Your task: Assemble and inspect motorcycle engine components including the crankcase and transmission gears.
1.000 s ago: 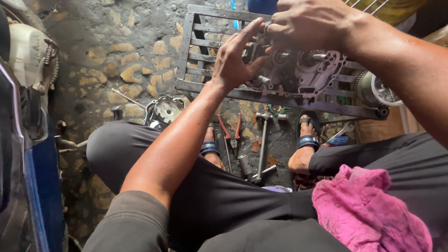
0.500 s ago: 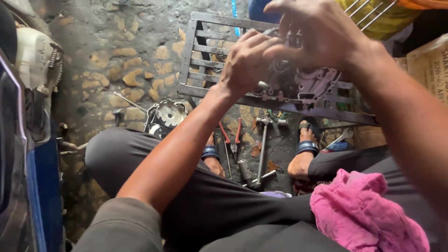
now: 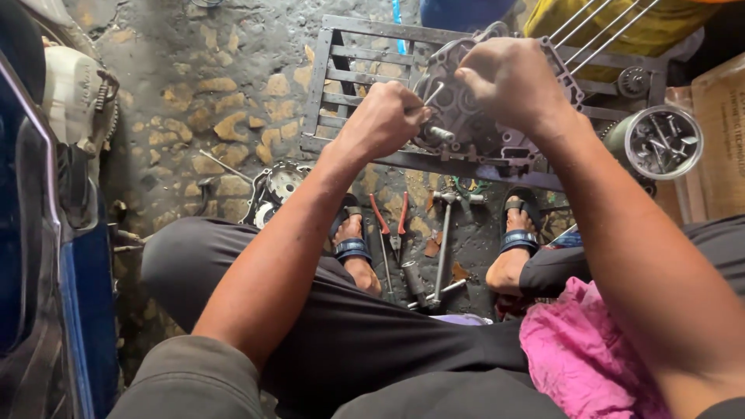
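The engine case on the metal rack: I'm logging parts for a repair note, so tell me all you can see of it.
The engine case is a grey, grimy cast-metal housing with a ribbed, bolt-holed rim and round bores inside. It lies open side up on the metal rack, above the person's feet. The left hand grips a thin metal tool at its left edge; the right hand rests over its top. A short shaft juts out near the left hand.

Dull greasy metal engine casing (image 3: 473, 124) on rusty steel grate (image 3: 365, 58); rough stone floor (image 3: 217, 101); pink cloth (image 3: 582, 349).
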